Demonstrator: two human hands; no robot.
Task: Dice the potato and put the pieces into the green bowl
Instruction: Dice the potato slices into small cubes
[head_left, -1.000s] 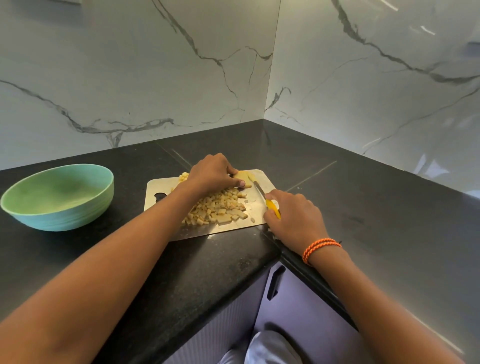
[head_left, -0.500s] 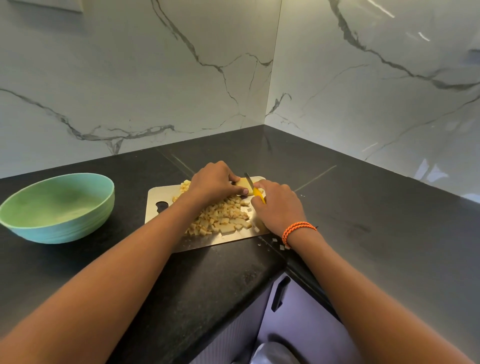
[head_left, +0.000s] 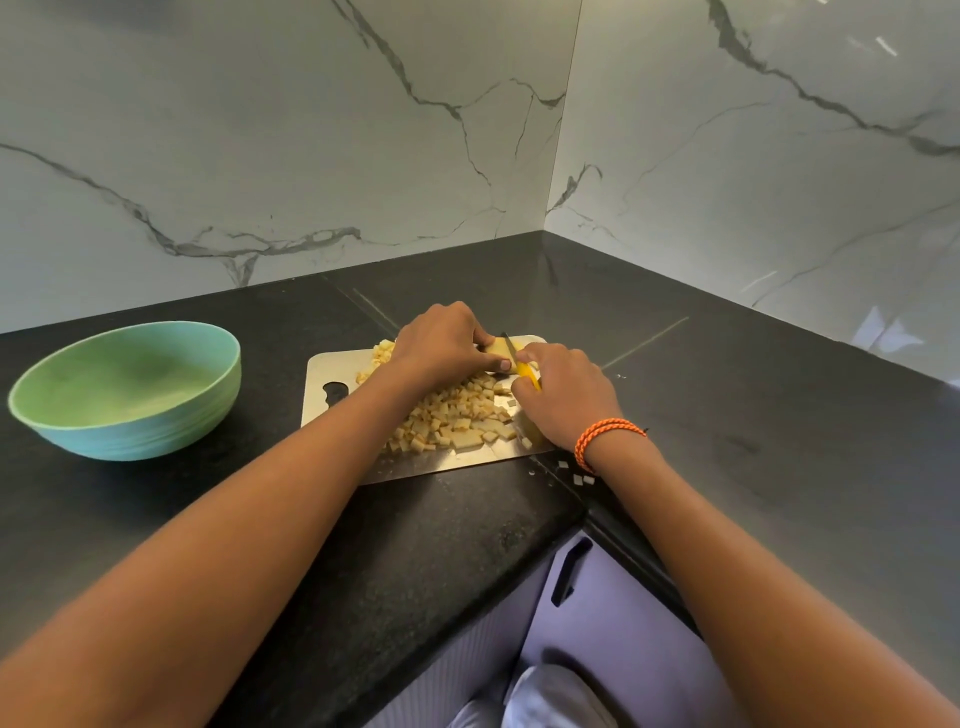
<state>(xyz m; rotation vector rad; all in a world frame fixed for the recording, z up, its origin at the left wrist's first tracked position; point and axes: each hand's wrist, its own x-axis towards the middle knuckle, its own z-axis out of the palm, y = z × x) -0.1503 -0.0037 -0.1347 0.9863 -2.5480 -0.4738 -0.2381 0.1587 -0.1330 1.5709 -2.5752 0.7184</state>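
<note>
Your hands meet over the potato at the far edge of the cutting board.

Your left hand (head_left: 439, 343) curls its fingers over the remaining potato chunk (head_left: 497, 349) and pins it to the metal cutting board (head_left: 332, 370), while your right hand (head_left: 563, 395) grips the yellow-handled knife (head_left: 519, 362), whose blade rests on the chunk just beside your left fingertips. Diced pieces (head_left: 457, 421) lie heaped on the board between your forearms, with a smaller cluster behind your left hand. A few stray bits (head_left: 581, 477) sit on the black countertop (head_left: 753, 415) near your right wrist, which wears an orange braided band (head_left: 608, 434). Your green bowl (head_left: 124, 389) stands well apart to the left, with no pieces visible inside.
</note>
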